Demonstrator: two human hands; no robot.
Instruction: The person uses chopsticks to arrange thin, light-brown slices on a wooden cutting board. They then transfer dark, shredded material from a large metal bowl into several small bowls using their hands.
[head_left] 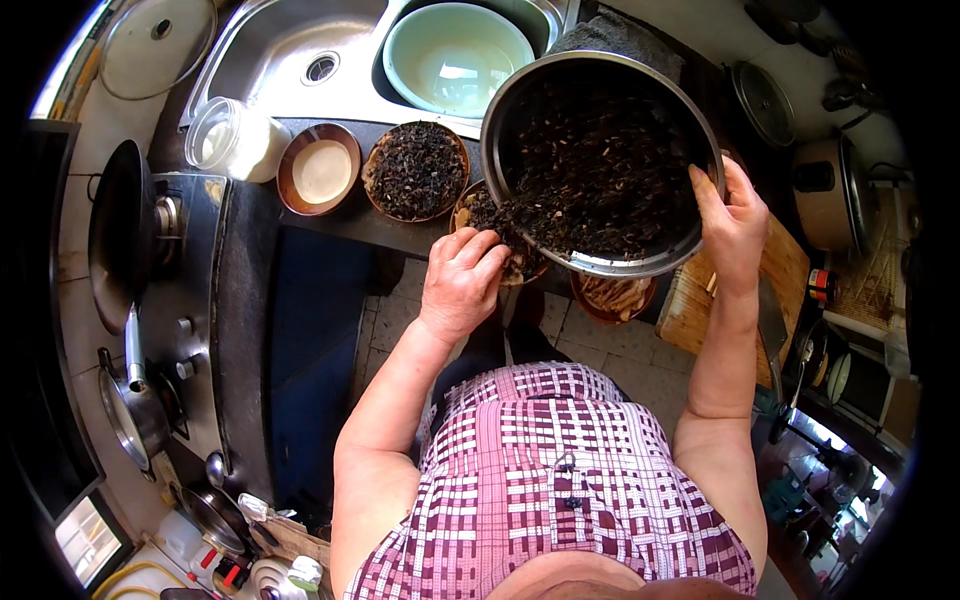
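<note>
The right hand (735,222) grips by the rim a metal bowl (612,266) at its ten o'clock, while the half-curled left hand (461,280), hold unclear, meets dark shreds (515,212) at the bowl's eight-o'clock lip.

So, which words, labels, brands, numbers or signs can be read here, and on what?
None can be read.
Small red-and-black container at right: any print is too small and blurred.
Beige cooker: nothing legible.
Tilted metal bowl: no lettering shows.
</note>
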